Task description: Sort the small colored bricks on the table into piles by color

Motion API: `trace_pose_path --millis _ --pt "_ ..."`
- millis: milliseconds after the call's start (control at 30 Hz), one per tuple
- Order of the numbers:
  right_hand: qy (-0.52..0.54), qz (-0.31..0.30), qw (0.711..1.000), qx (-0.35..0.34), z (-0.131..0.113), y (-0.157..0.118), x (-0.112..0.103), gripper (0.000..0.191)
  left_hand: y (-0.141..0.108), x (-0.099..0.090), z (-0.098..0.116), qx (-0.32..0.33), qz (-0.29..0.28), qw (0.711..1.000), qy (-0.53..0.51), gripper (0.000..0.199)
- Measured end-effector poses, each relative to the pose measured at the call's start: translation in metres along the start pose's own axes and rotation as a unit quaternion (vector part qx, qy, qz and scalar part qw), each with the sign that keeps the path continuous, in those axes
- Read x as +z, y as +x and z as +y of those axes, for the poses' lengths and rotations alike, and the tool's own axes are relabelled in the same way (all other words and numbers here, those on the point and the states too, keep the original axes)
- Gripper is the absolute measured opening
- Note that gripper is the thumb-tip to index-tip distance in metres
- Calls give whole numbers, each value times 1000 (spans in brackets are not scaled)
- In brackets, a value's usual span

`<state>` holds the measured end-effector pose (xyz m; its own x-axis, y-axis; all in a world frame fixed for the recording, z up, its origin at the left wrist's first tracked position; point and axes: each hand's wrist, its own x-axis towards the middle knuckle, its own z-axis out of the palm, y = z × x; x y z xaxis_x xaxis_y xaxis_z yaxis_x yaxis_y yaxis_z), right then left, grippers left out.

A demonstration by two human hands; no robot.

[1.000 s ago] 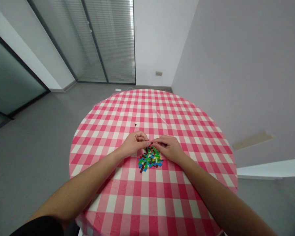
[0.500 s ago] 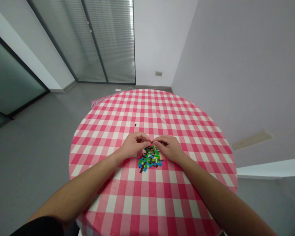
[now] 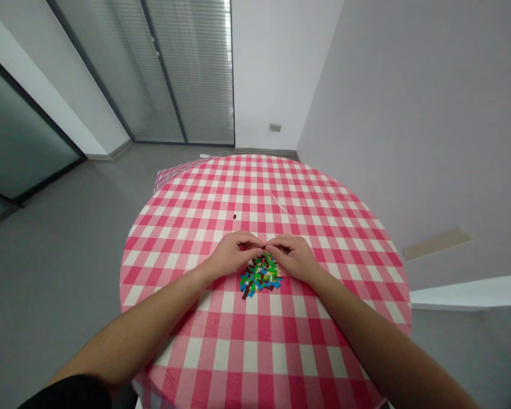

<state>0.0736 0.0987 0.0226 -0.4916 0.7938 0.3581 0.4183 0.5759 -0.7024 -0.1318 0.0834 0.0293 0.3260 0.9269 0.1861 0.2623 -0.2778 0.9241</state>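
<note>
My left hand [image 3: 235, 251] and my right hand [image 3: 296, 257] meet just beyond a heap of small building bricks [image 3: 260, 276]. Thumb and fingers are pinched together on both, and the fingertips almost touch. A tiny dark brown brick [image 3: 264, 247] shows between them, mostly covered by the fingers. Green, blue, brown, yellow and a few white pieces make up the heap, whose far edge lies under my thumbs. Farther off, left of the heap, a single dark brown piece [image 3: 234, 216] rests on the cloth.
A pink and white checked cloth [image 3: 255, 352] covers the round table. Past its far edge are a glass partition with blinds [image 3: 204, 74] and a white wall [image 3: 281, 68] with a socket plate [image 3: 275, 128]. Another wall stands close on the right.
My left hand has shifted slightly right and down, its thumb now closer to my right fingertips. The right hand, the heap and the lone brown piece look the same.
</note>
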Motion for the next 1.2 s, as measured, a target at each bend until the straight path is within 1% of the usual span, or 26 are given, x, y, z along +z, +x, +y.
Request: trace_pose_path --millis 267,533,667,800,933,1200 --pt "19 13 1000 -3 -2 0 -1 19 1 -1 2 -17 0 1000 -8 12" --pt "-5 37 999 -9 1 -1 1 20 0 0 -10 -43 -10 998 -46 17" --pt "-12 36 999 -11 1 -1 1 20 1 -1 -10 -48 -30 997 -53 20" --pt "-12 33 999 -7 0 -1 0 19 2 -2 -11 -41 -49 997 -53 22" --pt "-9 30 999 -18 0 -1 0 18 1 -1 -14 -34 -59 996 -50 24" --pt "5 21 999 -24 2 -1 0 18 2 1 -15 -38 -41 996 -67 18"
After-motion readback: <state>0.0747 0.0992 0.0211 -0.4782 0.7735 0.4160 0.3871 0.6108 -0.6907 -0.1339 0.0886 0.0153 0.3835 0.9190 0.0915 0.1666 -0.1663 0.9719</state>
